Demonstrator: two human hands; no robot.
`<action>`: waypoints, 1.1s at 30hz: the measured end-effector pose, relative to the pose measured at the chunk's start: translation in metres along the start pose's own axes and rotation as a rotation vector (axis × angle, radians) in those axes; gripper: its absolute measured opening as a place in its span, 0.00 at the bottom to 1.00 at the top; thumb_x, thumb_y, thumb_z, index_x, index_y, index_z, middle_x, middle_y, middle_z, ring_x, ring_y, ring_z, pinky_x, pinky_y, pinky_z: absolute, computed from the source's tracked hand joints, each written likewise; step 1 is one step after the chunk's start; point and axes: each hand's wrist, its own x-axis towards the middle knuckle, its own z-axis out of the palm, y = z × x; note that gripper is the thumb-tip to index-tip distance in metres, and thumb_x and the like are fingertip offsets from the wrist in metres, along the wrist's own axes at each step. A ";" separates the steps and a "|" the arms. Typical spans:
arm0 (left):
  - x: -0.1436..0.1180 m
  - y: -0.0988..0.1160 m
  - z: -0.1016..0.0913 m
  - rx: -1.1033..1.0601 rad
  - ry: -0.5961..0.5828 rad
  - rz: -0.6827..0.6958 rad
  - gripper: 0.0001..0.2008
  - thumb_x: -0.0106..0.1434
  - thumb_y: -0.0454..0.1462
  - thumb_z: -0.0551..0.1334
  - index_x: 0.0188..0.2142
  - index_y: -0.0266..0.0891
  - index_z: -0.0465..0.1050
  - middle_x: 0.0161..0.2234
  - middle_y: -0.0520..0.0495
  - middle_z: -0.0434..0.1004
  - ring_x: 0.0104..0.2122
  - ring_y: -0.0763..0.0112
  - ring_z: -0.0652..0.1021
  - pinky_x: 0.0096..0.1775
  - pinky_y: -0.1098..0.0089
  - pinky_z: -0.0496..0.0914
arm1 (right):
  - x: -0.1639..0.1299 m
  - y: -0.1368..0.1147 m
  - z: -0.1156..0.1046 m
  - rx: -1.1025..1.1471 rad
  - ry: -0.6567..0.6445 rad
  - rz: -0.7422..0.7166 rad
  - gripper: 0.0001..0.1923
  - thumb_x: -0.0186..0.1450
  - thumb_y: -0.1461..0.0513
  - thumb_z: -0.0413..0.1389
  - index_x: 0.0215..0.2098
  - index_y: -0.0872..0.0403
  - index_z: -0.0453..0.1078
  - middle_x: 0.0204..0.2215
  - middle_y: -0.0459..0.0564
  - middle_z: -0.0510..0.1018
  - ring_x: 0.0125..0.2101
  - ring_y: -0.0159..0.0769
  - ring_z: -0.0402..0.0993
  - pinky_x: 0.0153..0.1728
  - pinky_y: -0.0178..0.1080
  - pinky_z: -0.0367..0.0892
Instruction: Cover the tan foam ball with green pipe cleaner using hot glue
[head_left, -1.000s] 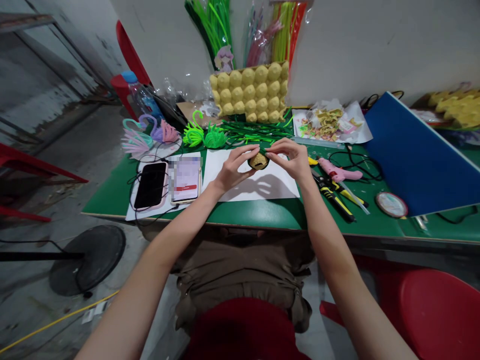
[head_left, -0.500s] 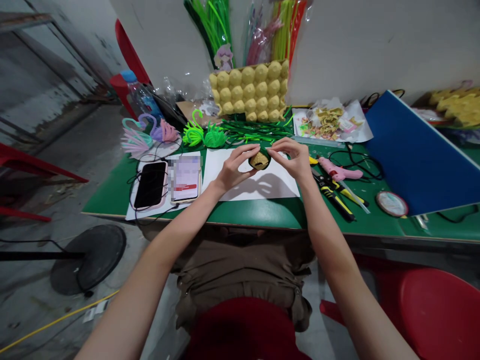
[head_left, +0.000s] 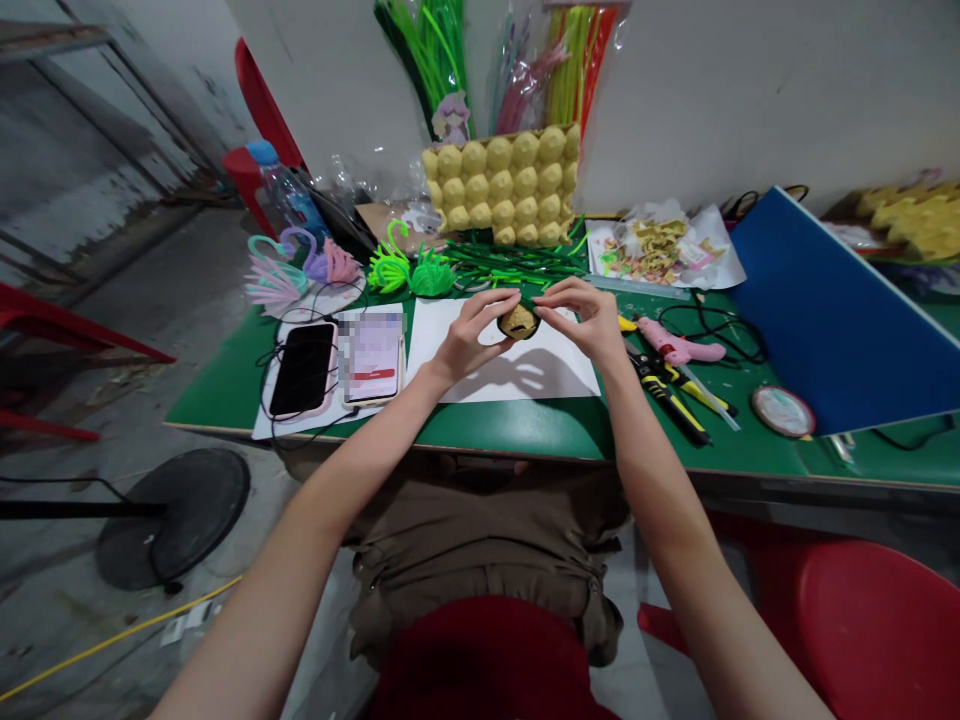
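Both hands pinching one small tan cup piece above the white sheet.

My left hand and right hand meet mid-tabletop, fingers of each grip closed on opposite sides of the tan cup piece; it has a dark green rim, likely pipe cleaner, can't tell for sure. It sits lifted just over the white sheet on the green tabletop. Left of the sheet: two phones. Right of my right hand: pink glue gun and yellow-handled cutters. Behind my hands: loose green pipe cleaners and a yellow egg tray upright against the wall.
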 end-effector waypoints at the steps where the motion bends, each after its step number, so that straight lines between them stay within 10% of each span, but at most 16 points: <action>1: 0.000 0.000 0.000 0.006 0.002 0.004 0.26 0.66 0.39 0.67 0.63 0.42 0.69 0.55 0.36 0.79 0.55 0.58 0.80 0.56 0.58 0.77 | 0.000 0.000 0.000 0.003 0.000 -0.004 0.21 0.57 0.41 0.67 0.32 0.48 0.84 0.32 0.50 0.80 0.36 0.38 0.79 0.40 0.42 0.76; 33: 0.000 0.001 0.002 -0.073 0.030 -0.176 0.27 0.62 0.44 0.72 0.59 0.38 0.74 0.55 0.35 0.79 0.56 0.56 0.80 0.59 0.55 0.75 | -0.001 0.006 0.002 0.157 0.003 0.054 0.21 0.56 0.42 0.69 0.36 0.48 0.85 0.33 0.49 0.79 0.35 0.35 0.77 0.37 0.39 0.76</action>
